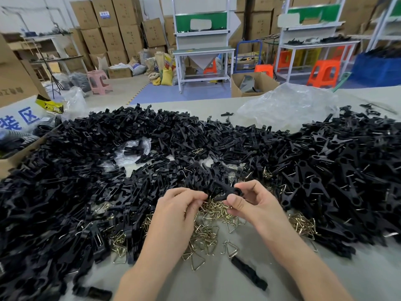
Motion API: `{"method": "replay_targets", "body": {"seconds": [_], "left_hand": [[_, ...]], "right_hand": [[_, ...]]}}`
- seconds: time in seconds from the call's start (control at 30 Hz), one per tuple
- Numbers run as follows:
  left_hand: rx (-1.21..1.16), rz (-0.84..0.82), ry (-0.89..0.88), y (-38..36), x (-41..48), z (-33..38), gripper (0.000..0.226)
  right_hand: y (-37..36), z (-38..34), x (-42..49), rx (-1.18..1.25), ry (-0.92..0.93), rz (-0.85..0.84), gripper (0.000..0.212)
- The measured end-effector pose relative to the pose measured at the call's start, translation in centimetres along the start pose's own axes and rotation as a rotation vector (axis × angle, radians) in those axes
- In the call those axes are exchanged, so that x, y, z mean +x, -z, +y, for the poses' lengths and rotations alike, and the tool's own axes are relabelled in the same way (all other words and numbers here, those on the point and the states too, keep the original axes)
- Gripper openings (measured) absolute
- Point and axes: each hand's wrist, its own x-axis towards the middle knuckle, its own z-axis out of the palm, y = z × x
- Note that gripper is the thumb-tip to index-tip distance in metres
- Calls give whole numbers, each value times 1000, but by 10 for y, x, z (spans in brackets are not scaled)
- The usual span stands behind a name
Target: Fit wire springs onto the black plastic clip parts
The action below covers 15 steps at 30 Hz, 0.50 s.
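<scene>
My right hand [249, 203] pinches a black plastic clip part [227, 190] between thumb and fingers, just above the table. My left hand [180, 205] is curled beside it, its fingertips meeting at the clip's near end; what they pinch is hidden. Under both hands lies a heap of brass-coloured triangular wire springs [208, 231]. A huge pile of black clip parts [108, 170] covers the table to the left and behind, and another mass of them [336, 181] lies to the right.
A lone black clip part [249, 273] lies on the grey table [358, 279] near the front edge. A crumpled clear plastic bag [288, 105] sits at the back right, an open cardboard box [13, 157] at the left. Workbenches, stools and stacked cartons stand beyond.
</scene>
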Motion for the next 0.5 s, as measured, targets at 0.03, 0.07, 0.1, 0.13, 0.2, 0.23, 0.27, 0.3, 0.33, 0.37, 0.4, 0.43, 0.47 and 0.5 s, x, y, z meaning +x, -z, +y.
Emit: {"method": "replay_targets", "body": {"seconds": [0.03,0.07,0.1,0.13,0.2,0.23,0.27,0.3,0.33,0.37,0.4,0.43,0.47,0.5], "left_hand": [[60,4,-62,-1,0,-1,19],[112,6,-115,-1,-1,-2,18],[153,15,-147,0,0,-2,18],[186,34,-161,1,0,-1,18],[225,89,-170,4,1,0,21],[197,112,-144,6,1,2,21],[113,134,-82,7,2,5,19],[-24,146,2,8,2,8,15],[-177,145,96,8,2,10,12],[-312,129,183,8,2,13,9],[-419,96,249,6,3,15,6],[-510,53,303,5,3,17,6],[-587,10,340,4,2,19,8],[-649,-22,369,2,2,21,10]], "right_hand": [[0,0,0,-10,-2,-4,46],[0,0,0,-22,-4,-8,46],[0,1,1,-34,-7,-11,45],[0,2,1,-44,-9,-15,44],[1,2,1,-62,-14,-18,44],[1,3,1,-71,-13,-17,44],[1,3,1,-80,-12,-18,44],[1,3,1,-89,-12,-22,44],[1,3,1,-96,-13,-28,44],[1,4,1,-98,-12,-34,45],[0,4,1,-99,-11,-40,46],[0,3,0,-105,-8,-49,47],[-1,2,-1,-118,-3,-62,48],[-2,2,-1,-132,3,-73,48]]}}
